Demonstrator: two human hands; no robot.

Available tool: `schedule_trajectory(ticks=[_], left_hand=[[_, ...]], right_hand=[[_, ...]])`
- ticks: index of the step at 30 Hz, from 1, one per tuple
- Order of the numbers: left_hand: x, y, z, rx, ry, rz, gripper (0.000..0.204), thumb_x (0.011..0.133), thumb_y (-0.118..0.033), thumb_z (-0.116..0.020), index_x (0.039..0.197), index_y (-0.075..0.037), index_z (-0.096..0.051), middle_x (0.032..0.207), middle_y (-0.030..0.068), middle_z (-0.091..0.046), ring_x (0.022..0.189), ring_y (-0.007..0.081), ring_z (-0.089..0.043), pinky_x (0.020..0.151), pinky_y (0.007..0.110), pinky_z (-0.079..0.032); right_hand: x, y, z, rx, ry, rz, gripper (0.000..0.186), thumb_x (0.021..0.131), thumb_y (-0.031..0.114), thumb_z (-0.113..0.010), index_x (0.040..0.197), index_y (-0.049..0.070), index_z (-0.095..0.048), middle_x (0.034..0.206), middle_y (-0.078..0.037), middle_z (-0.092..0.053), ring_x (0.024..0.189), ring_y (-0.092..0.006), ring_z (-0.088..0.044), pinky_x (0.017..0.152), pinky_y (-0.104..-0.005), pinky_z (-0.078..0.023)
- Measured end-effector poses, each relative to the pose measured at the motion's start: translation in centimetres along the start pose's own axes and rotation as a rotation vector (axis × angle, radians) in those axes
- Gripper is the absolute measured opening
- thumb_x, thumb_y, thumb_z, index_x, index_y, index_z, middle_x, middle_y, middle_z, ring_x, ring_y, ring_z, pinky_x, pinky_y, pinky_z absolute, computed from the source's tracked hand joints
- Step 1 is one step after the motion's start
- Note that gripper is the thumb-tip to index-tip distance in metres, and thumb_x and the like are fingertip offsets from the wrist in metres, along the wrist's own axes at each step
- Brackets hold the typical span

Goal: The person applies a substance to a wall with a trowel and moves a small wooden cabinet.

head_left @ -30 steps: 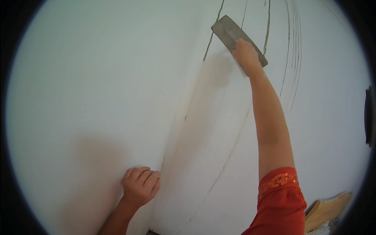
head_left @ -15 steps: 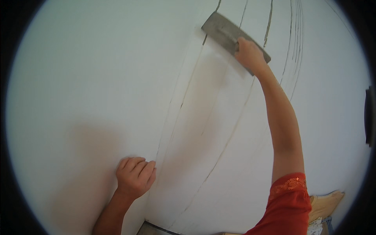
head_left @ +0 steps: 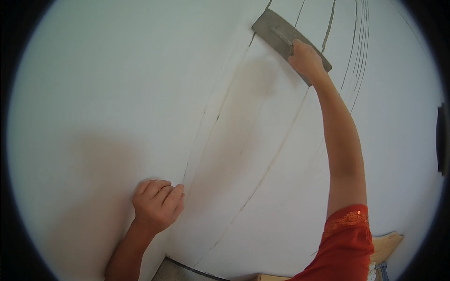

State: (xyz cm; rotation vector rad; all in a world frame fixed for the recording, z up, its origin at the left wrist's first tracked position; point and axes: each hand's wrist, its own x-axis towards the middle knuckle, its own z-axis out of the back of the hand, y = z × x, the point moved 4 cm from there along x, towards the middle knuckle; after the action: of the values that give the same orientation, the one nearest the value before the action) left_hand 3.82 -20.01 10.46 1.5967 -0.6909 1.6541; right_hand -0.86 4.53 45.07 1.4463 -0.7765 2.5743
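Note:
High on the wall point(head_left: 262, 154), my right hand point(head_left: 307, 61) is wrapped round the handle of a grey rectangular plastering trowel point(head_left: 274, 30). The trowel's long blade lies slanted, close against the wall across several dark grooves and cracks. Whether its whole face touches is hidden. Lower left, my left hand point(head_left: 157, 201) is closed with its fingers curled, and its knuckles rest at the wall near the vertical inside corner. Its palm side is hidden, so I cannot see if anything is in it.
Thin cracks and filled grooves run up the right wall, with a cluster of fine dark lines point(head_left: 361, 47) at the upper right. A dark object point(head_left: 440, 140) shows at the right rim. Below are a dark-edged grey surface point(head_left: 180, 271) and a wooden piece point(head_left: 386, 246) beyond my red sleeve.
The whole view has shifted a little. Against the wall, the trowel has barely moved, and my left hand stays at about the same place by the corner.

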Motion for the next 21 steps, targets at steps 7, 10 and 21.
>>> schedule_trajectory(ticks=[7, 10, 21], left_hand=[[1.2, -0.3, 2.0, 0.01, 0.031, 0.028, 0.016, 0.062, -0.006, -0.063, 0.076, -0.005, -0.057, 0.065, 0.004, -0.055, 0.068, 0.02, -0.054, 0.058, 0.033, -0.041], [2.3, -1.0, 2.7, 0.004, 0.049, 0.048, 0.016, 0.062, -0.005, -0.063, 0.077, -0.005, -0.058, 0.065, 0.0046, -0.056, 0.068, 0.0204, -0.055, 0.058, 0.034, -0.041], [4.9, -0.3, 0.5, -0.022, -0.041, 0.03, 0.015, 0.063, -0.002, -0.062, 0.078, -0.004, -0.058, 0.064, 0.0032, -0.056, 0.064, 0.0182, -0.055, 0.056, 0.031, -0.041]], right_hand=[[-2.1, 1.3, -1.1, 0.051, 0.005, 0.08, 0.012, 0.07, 0.005, -0.05, 0.081, 0.002, -0.049, 0.081, -0.018, -0.058, 0.079, -0.0358, -0.056, 0.066, -0.0444, -0.044], [-5.4, 1.5, -2.4, 0.057, 0.078, 0.126, 0.011, 0.07, 0.004, -0.05, 0.079, 0.001, -0.046, 0.076, -0.018, -0.058, 0.074, -0.0366, -0.056, 0.062, -0.0453, -0.044], [-11.3, 2.8, -6.6, 0.128, 0.107, 0.224, 0.011, 0.07, 0.002, -0.049, 0.078, 0.001, -0.043, 0.067, -0.018, -0.057, 0.066, -0.037, -0.056, 0.057, -0.0475, -0.043]])
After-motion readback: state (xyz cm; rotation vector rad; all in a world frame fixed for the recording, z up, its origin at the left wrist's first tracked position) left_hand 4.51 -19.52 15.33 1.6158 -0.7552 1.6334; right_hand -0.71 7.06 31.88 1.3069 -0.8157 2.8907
